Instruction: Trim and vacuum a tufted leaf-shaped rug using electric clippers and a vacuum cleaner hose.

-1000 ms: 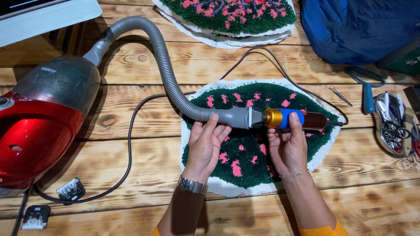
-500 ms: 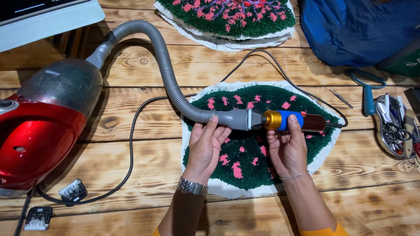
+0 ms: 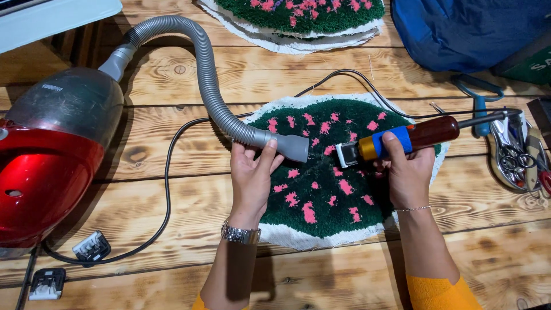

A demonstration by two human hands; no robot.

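I have pulled the trimmer (image 3: 396, 141) off the hose nozzle (image 3: 287, 147); my right hand (image 3: 408, 169) grips the trimmer, my left hand (image 3: 251, 172) clasps the nozzle, a gap between them, the tufted rug (image 3: 321, 189) beneath both hands.

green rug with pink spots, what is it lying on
The green rug lies on the wooden plank table. A black cable runs behind its far edge. What lies beneath the rug itself is covered.
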